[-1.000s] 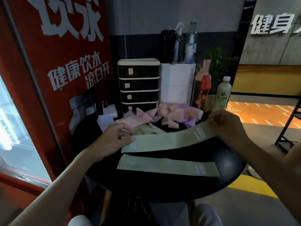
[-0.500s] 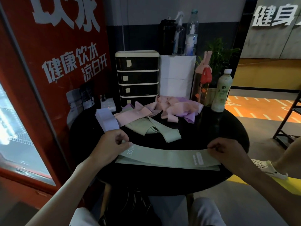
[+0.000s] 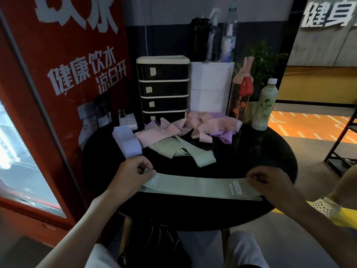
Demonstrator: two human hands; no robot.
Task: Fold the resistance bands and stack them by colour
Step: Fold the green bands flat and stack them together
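A flat pale green band (image 3: 195, 185) marked "30 LB" lies stretched across the near part of the round black table (image 3: 251, 151), on top of another green band whose edge shows below it. My left hand (image 3: 131, 176) pinches its left end; my right hand (image 3: 270, 182) pinches its right end. Behind lie loose green bands (image 3: 183, 150), a tangle of pink bands (image 3: 195, 127) and purple bands (image 3: 224, 134). A neat stack of lilac bands (image 3: 127, 141) sits at the left.
At the table's back stand a black drawer unit (image 3: 163, 88), a white box (image 3: 211, 88), a pink bottle (image 3: 241, 93), a pale green drink bottle (image 3: 265, 105) and a white power strip (image 3: 127, 119). A red vending machine (image 3: 58, 93) borders the left.
Both hands carried the green band down from mid-air and laid it over the green band lying near the table's front edge. The camera tilted down slightly.
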